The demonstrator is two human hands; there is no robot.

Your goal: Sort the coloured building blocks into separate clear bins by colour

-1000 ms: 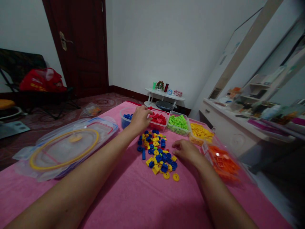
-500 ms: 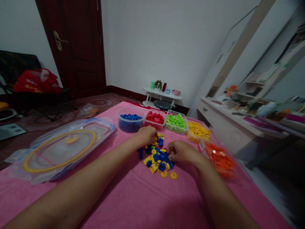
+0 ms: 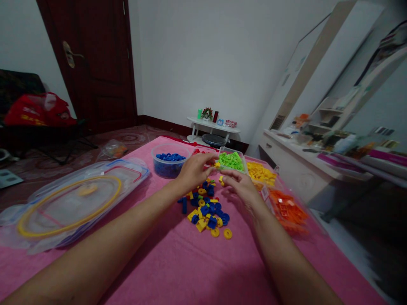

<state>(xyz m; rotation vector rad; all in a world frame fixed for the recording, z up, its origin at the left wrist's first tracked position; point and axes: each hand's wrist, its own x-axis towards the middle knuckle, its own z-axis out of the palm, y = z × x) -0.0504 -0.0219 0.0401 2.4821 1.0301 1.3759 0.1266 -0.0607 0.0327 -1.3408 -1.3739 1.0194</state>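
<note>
A heap of small blue, yellow and red plastic pieces point(image 3: 206, 209) lies on the pink cloth point(image 3: 197, 271). My left hand point(image 3: 193, 170) hovers just beyond the heap, over the red tub point(image 3: 199, 151), fingers curled with a small piece pinched at the tips. My right hand point(image 3: 239, 184) is raised beside it, pinching a small yellow piece point(image 3: 220, 180). Behind them stand tubs of blue pieces point(image 3: 169, 160), green pieces point(image 3: 232, 161), yellow pieces point(image 3: 260, 173) and orange pieces point(image 3: 288, 210).
Clear container lids point(image 3: 71, 201) with coloured rims are stacked on the left of the cloth. A white dresser point(image 3: 305, 165) with clutter runs along the right. A small white table point(image 3: 212, 127) and a dark door point(image 3: 92, 63) are behind.
Both hands have lifted off the heap and moved toward the tubs, each pinching a small piece. The left hand had reached to the red tub, dropped to the heap, then risen again.
</note>
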